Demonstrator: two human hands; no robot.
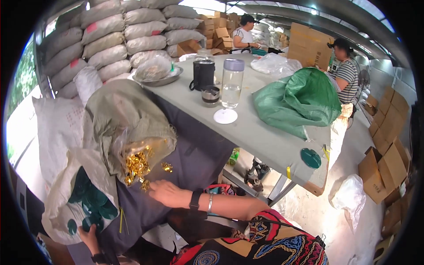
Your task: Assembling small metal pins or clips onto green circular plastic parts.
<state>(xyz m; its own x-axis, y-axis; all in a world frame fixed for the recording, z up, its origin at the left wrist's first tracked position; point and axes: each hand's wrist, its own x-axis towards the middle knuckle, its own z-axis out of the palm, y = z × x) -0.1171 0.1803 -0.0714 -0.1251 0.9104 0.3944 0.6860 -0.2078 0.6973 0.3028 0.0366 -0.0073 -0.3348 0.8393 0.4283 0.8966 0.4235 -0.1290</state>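
My left hand point(90, 239) is at the mouth of a white woven sack point(55, 212), its thumb and fingers closed on the edge of a dark green flat rounded piece point(91, 221). Several more such pieces lie in that sack. My right hand point(165, 193) reaches left over the dark cloth point(194, 137), its fingers bent together at the edge of shiny gold-coloured small pieces point(138, 165). Whether a piece is between those fingertips is hidden. The gold pieces spill from a plastic-lined olive sack point(128, 106) lying on its side. A few gold pieces point(166, 167) rest apart on the cloth.
The grey table point(260, 137) carries a clear bottle point(232, 84), a black-sleeved jar point(204, 73), a metal bowl point(161, 79), a green sack point(296, 101) and a green flat piece point(311, 158). Stacked sacks point(145, 31) stand behind; cartons point(382, 172) lie right. Two people work beyond.
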